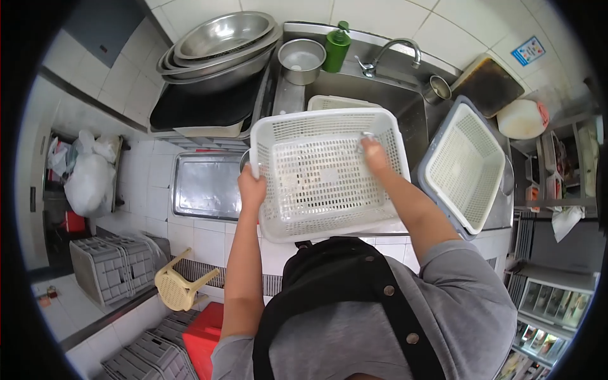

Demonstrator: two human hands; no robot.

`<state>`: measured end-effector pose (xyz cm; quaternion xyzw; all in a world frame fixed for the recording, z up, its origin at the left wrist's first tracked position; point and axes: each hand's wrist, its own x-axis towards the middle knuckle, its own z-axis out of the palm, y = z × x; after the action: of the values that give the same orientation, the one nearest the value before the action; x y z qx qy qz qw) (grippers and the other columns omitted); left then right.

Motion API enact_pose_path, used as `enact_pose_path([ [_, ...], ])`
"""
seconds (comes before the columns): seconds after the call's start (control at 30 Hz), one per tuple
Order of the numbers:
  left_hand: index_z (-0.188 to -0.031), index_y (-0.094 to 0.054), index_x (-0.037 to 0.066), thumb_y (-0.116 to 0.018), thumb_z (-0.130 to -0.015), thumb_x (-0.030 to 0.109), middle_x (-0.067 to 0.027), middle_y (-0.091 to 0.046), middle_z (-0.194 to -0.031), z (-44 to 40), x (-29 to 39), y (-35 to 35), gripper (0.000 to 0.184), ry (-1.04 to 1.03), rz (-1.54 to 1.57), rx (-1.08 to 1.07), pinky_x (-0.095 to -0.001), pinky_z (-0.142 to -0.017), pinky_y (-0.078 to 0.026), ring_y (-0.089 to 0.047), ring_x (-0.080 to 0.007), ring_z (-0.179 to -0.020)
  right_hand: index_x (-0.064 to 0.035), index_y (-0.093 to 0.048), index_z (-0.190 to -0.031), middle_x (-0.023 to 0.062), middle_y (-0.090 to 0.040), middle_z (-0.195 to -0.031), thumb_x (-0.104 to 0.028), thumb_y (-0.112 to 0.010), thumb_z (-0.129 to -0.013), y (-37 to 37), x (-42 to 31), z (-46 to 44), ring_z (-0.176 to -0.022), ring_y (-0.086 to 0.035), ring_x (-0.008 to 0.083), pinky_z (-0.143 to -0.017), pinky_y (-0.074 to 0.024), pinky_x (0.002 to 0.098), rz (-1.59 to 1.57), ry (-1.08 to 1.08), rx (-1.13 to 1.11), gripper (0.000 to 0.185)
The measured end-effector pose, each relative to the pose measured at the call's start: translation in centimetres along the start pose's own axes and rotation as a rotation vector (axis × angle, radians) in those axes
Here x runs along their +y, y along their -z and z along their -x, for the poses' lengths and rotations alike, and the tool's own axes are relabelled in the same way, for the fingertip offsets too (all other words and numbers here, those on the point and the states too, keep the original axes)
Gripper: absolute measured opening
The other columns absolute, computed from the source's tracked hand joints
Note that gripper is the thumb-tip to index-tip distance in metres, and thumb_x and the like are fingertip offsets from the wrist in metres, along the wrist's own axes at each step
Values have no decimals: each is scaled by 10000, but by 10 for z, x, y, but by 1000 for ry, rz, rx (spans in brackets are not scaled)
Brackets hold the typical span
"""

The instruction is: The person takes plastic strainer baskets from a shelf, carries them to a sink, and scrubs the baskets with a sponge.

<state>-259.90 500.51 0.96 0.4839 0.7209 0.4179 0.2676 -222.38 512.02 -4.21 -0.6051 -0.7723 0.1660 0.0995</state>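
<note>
A white perforated plastic basket [329,225] is held up in front of me, tilted so its inside faces me, over the sink's front edge. My left hand [253,187] is closed on the basket's left wall. Inside the basket, near its right wall, my right hand [375,156] is closed around a small silvery thing [366,135], which looks like a scourer; most of it is hidden by the fingers. Behind the held basket, another white basket [342,101] rests in the steel sink [415,120], mostly covered from view.
At the right stands a white basket in a grey tub [430,183]. Behind the sink are a faucet [396,44], a green pump bottle [337,47] and a steel pot [302,61]. Stacked steel basins [218,69] are at the left, a yellow stool [177,288] below.
</note>
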Motion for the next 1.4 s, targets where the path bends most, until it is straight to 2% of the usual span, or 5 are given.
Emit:
enact_pose_path([
  [0.5,-1043,-532,-132,-552,-709,-12,-353,-616,-917,0,8,-8,355,20,-156,-80,-483,-806,-493,-606,-480,-921,4,-606,-985,271,-594,-1092,-118,-461,-853,27,21,-41,-991,-599,419,-871,-477,467,541,377,-32,231],
  [0.8,-1001,-519,-125,-549,-711,-28,-354,-615,-905,4,13,-7,307,15,-108,-44,-482,-794,-496,-603,-488,-909,-51,-590,-1029,199,-523,-1087,-24,-528,-773,67,-17,-59,-992,-517,391,-825,-457,454,185,-16,673,265],
  [1.03,-980,-519,-117,-553,-705,-25,-352,-616,-897,8,5,-8,292,29,-147,4,-487,-785,-497,-606,-487,-896,-44,-575,-965,203,-576,-1026,-20,-593,-736,-1,8,-68,-912,-559,429,-796,-470,471,142,133,143,231],
  [1.23,-963,-511,-128,-564,-707,-16,-357,-612,-886,14,18,-5,284,69,-154,-6,-498,-785,-495,-607,-488,-886,-75,-542,-919,149,-563,-900,-75,-619,-729,91,-81,-71,-796,-576,364,-1003,-347,534,-27,112,860,205],
  [1.4,-959,-508,-128,-568,-709,-17,-364,-608,-888,9,16,-6,280,20,-188,-56,-500,-782,-493,-610,-485,-882,-82,-504,-999,159,-597,-864,-139,-610,-763,24,-112,-95,-820,-601,365,-1047,-257,568,-136,124,550,265],
])
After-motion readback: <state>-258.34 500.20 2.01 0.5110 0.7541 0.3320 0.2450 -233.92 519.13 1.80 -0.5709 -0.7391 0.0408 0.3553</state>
